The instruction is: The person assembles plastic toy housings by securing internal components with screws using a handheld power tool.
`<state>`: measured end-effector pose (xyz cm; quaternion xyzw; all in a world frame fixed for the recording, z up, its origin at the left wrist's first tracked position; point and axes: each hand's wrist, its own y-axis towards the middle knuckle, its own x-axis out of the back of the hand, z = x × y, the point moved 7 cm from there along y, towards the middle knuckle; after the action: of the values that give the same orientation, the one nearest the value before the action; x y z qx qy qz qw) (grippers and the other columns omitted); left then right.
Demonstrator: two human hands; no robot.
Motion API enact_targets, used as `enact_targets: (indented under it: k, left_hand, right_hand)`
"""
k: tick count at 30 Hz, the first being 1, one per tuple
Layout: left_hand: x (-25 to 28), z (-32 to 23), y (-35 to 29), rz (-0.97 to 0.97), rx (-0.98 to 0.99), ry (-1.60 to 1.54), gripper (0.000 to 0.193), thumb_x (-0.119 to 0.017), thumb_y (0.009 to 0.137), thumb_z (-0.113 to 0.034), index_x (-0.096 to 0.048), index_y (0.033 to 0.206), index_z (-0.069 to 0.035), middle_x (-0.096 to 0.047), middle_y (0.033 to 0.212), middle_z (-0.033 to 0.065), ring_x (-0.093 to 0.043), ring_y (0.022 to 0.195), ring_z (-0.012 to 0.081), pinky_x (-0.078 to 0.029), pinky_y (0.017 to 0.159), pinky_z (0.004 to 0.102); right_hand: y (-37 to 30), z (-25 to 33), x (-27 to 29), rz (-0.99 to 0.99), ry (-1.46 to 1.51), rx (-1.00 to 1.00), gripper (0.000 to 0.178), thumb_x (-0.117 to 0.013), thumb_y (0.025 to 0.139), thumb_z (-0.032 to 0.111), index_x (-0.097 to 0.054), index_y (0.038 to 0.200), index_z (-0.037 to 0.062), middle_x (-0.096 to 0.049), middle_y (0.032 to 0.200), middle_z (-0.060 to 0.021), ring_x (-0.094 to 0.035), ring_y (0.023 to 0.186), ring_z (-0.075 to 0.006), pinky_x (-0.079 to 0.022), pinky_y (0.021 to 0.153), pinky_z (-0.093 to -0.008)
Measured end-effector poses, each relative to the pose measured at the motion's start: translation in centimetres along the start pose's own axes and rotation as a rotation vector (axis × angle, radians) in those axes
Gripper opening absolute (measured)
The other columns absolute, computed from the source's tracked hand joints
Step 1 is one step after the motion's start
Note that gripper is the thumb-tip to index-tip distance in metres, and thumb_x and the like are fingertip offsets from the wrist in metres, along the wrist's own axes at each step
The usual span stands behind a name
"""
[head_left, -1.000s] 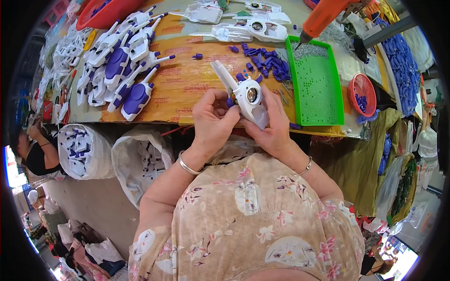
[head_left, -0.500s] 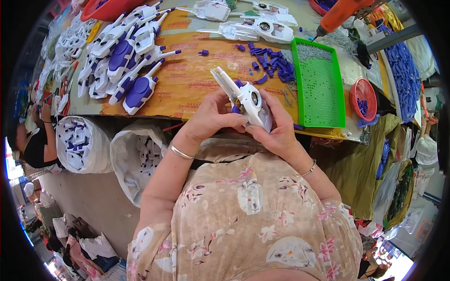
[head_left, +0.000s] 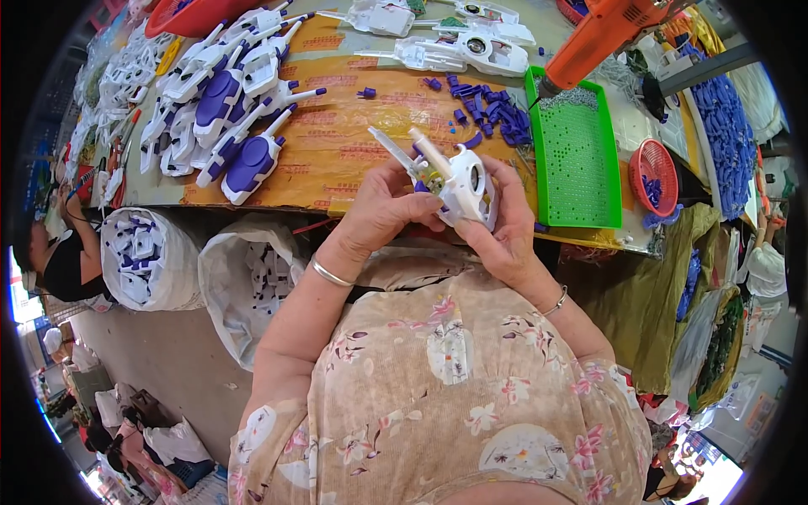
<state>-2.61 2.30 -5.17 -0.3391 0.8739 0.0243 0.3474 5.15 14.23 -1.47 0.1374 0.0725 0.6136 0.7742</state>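
Over the table's front edge, both my hands are closed around a white plastic toy body. Its two shell halves stand parted at the long, narrow end. My left hand grips the left shell half, with small coloured inner parts partly visible between the halves. Around the right shell half, which carries a dark round speaker-like disc, my right hand is wrapped. My fingertips hide much of the lower end. Past the toy lie loose purple plastic pieces.
A green tray holds small screws at its far end; an orange electric screwdriver hangs above it. White-and-purple toys are piled left, open white shells lie behind. A red basket sits right, white sacks below left.
The two shell halves have come apart into a wider gap, and the right one has turned in my right hand. The orange screwdriver has swung lower and to the left, over the tray.
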Motion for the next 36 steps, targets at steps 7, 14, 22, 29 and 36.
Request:
enact_targets:
  k: [7,14,22,29,36]
  left_hand:
    - [0.8,0.3,0.1,-0.057,-0.018,-0.020,0.049,-0.070,0.075,-0.002,-0.051,0.120,0.001,-0.062,0.104,0.0116,-0.065,0.084,0.0208,-0.059,0.064,0.0321]
    - [0.6,0.1,0.2,-0.069,-0.040,0.036,0.049,-0.071,0.074,-0.002,-0.052,0.119,0.000,-0.062,0.103,0.0107,-0.065,0.084,0.0196,-0.059,0.064,0.0306]
    - [0.1,-0.3,0.0,-0.054,-0.044,0.032,0.055,-0.071,0.073,0.000,-0.050,0.124,-0.003,-0.062,0.106,0.0100,-0.064,0.085,0.0178,-0.058,0.065,0.0282]
    - [0.0,-0.3,0.1,-0.017,-0.048,0.032,0.055,-0.069,0.074,0.001,-0.049,0.125,-0.003,-0.062,0.107,0.0104,-0.064,0.084,0.0190,-0.058,0.064,0.0290]
    - [1.0,0.1,0.1,0.055,0.023,-0.164,0.049,-0.061,0.081,-0.006,-0.044,0.126,0.002,-0.061,0.107,0.0141,-0.066,0.084,0.0238,-0.059,0.062,0.0316]
  right_hand:
    - [0.5,0.8,0.8,-0.020,-0.303,0.019,0.057,-0.067,0.069,0.006,-0.045,0.121,-0.0025,-0.049,0.112,-0.0156,-0.050,0.102,-0.0277,-0.040,0.091,-0.0350]
    - [0.6,0.7,0.7,-0.001,-0.305,0.002,0.057,-0.070,0.068,0.009,-0.048,0.120,-0.0004,-0.051,0.111,-0.0163,-0.049,0.103,-0.0292,-0.040,0.091,-0.0360]
    - [0.6,0.9,0.5,0.010,-0.420,0.072,0.064,-0.079,0.063,0.016,-0.051,0.118,-0.0005,-0.051,0.115,-0.0163,-0.049,0.106,-0.0314,-0.040,0.092,-0.0385]
    - [0.5,0.4,0.8,-0.008,-0.333,0.049,0.064,-0.079,0.062,0.015,-0.051,0.118,-0.0012,-0.050,0.114,-0.0154,-0.048,0.106,-0.0294,-0.040,0.092,-0.0360]
    - [0.1,1.0,1.3,0.124,-0.070,-0.004,0.060,-0.073,0.061,0.008,-0.053,0.118,0.0004,-0.050,0.112,-0.0133,-0.049,0.103,-0.0262,-0.039,0.089,-0.0321]
